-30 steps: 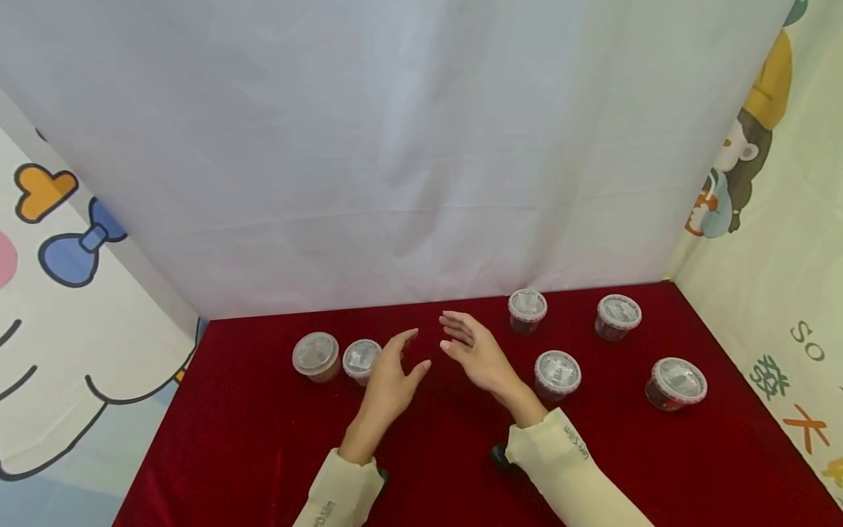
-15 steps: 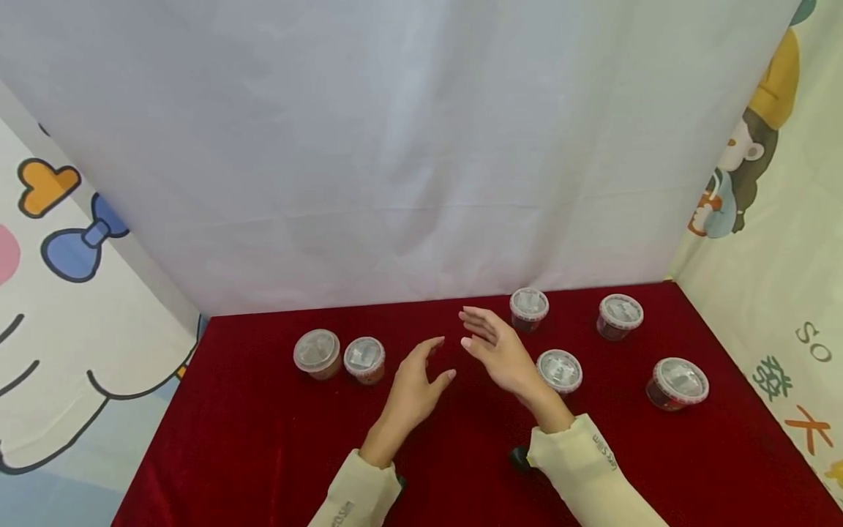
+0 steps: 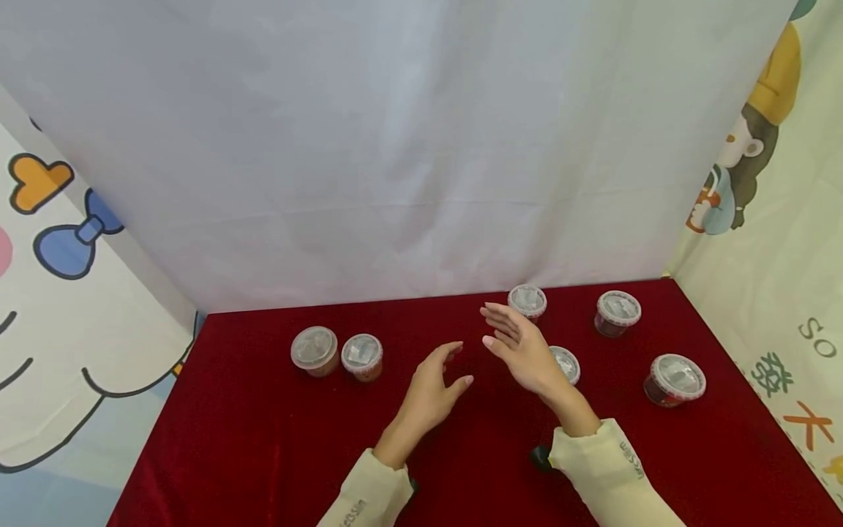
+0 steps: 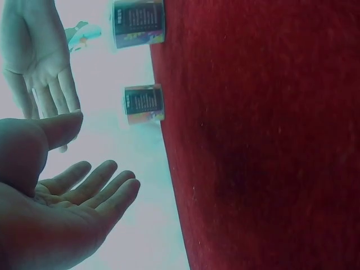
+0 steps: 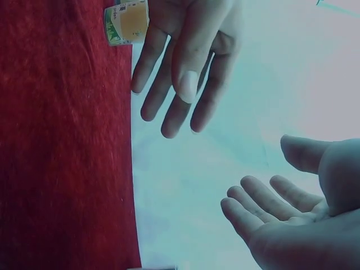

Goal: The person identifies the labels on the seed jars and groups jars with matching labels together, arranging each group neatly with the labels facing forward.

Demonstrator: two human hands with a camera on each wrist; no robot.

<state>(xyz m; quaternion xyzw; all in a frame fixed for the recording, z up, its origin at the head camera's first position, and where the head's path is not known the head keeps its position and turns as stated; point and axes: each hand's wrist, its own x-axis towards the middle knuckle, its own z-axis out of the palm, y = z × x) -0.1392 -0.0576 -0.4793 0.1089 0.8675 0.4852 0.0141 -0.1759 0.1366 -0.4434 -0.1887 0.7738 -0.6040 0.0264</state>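
Note:
Both hands hover over the red cloth with nothing in them, palms facing each other across a gap. My left hand [image 3: 428, 388] has its fingers and thumb loosely spread; nearest to it is a small lidded tub [image 3: 362, 357], beside a second lidded tub [image 3: 315, 350]. My right hand [image 3: 523, 355] is held with relaxed fingers. In the head view it partly covers a back tub [image 3: 527, 300] and a front tub [image 3: 568, 364]. The left wrist view shows two dark-labelled tubs [image 4: 144, 104] beyond the hands. An orange-toned tub [image 5: 130, 22] appears behind the left hand in the right wrist view.
Two more lidded tubs stand farther right, one toward the back [image 3: 617, 313] and one nearer [image 3: 675, 380]. A white curtain [image 3: 408, 161] rises behind the table's red cloth [image 3: 230, 432]. Printed cloths hang at the left [image 3: 59, 351] and right [image 3: 757, 293].
Both hands have drifted to the right over the cloth, staying apart and empty. The left hand no longer overlaps the tub beside it; the right now overlaps two tubs. The tubs stay put.

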